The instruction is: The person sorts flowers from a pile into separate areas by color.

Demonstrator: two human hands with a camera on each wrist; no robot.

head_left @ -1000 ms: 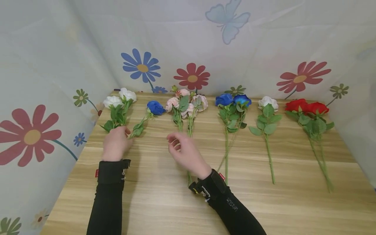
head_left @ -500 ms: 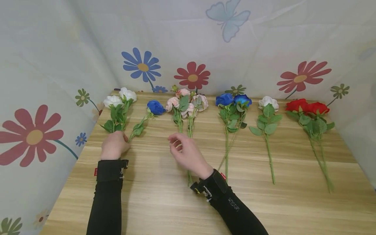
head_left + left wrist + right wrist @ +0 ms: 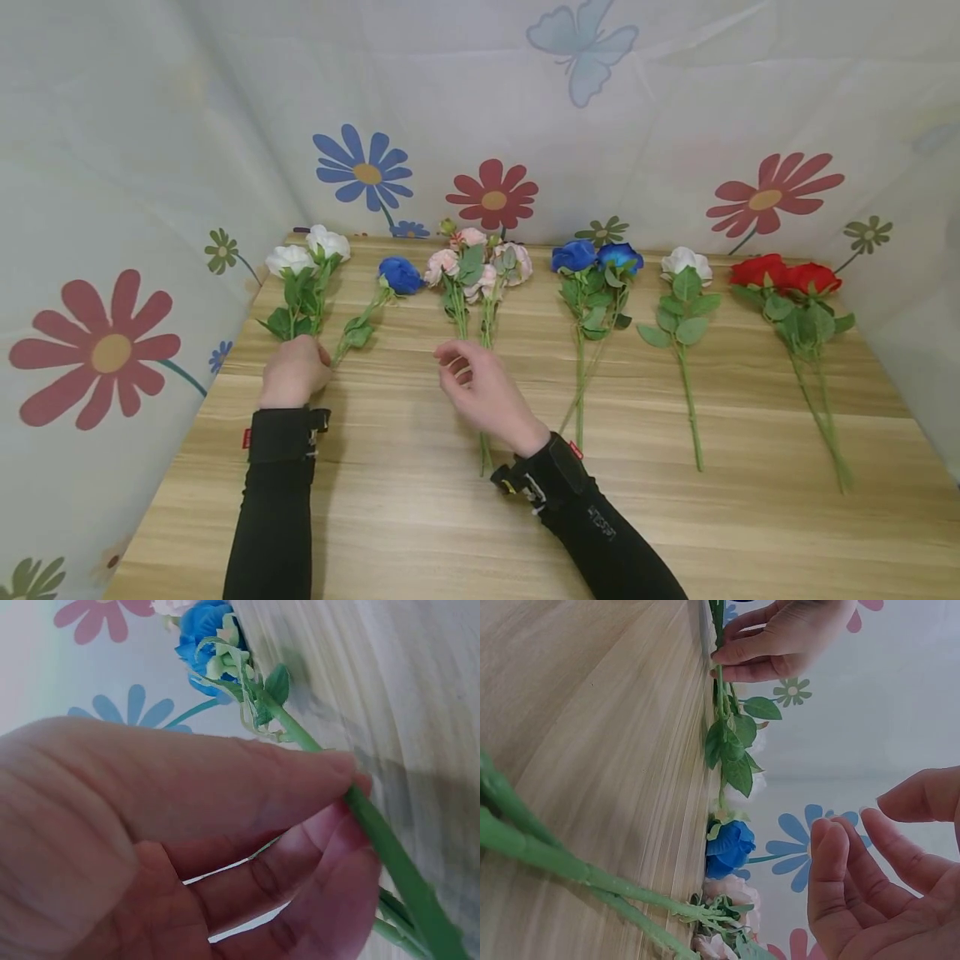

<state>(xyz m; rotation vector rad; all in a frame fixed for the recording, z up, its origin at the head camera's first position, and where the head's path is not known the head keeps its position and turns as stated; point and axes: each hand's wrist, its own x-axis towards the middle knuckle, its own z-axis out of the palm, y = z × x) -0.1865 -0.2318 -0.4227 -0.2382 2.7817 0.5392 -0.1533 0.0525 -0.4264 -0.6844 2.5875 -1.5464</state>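
Note:
My left hand (image 3: 295, 372) pinches the green stem (image 3: 401, 862) of a blue rose (image 3: 401, 276) between thumb and fingertips, low over the table. The bloom points away and to the right, beside pale pink flowers (image 3: 483, 271). Just left of it lie two white roses (image 3: 309, 254), their lower stems hidden behind the left hand. Above the pink flowers' stems hovers my right hand (image 3: 487, 393), its fingers loosely curved and holding nothing. Thumb and fingertips stand apart in the right wrist view, where the blue rose also shows near the table's far edge.
On the wooden table (image 3: 405, 533), further right, lie two blue roses (image 3: 596, 255), a single white rose (image 3: 686, 267) and two red roses (image 3: 785, 273), stems toward the front. A flower-printed curtain (image 3: 450, 92) stands behind the table and at its sides.
My left hand has drawn slightly back toward me along the stem and then held still. The right hand has drifted a little to the right. The flowers stay in place.

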